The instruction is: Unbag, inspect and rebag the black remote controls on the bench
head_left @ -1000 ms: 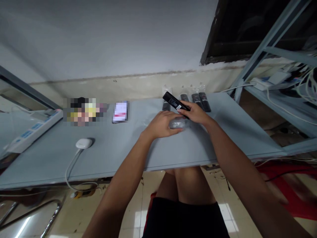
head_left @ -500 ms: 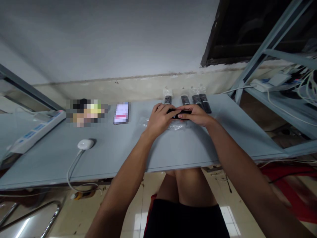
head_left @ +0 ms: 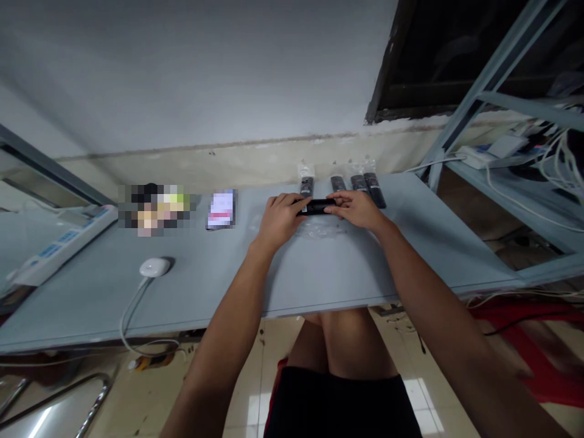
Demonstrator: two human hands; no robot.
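Observation:
A black remote control (head_left: pixel 316 207) lies sideways between my hands, just above the table or resting on it; which one, I cannot tell. My left hand (head_left: pixel 281 218) grips its left end, beside a small white label. At the other end, the fingers and thumb of my right hand (head_left: pixel 358 210) pinch it. Under and in front of it a clear plastic bag (head_left: pixel 322 230) is spread on the grey table (head_left: pixel 319 280). Behind my hands, several dark remotes in clear bags stand in a row, among them one remote (head_left: pixel 307 185) at the left and another (head_left: pixel 375 190) at the right.
To the left lie a phone (head_left: pixel 221 210), a white round device (head_left: pixel 154 267) with a cable, and a power strip (head_left: pixel 64 246). A blurred-out patch covers something behind them. Shelves with cables (head_left: pixel 566 158) stand at the right, and a wall (head_left: pixel 205 73) closes off the back.
My hands have spread apart toward the ends of the remote, so more of its black surface shows. The whole view has shifted slightly.

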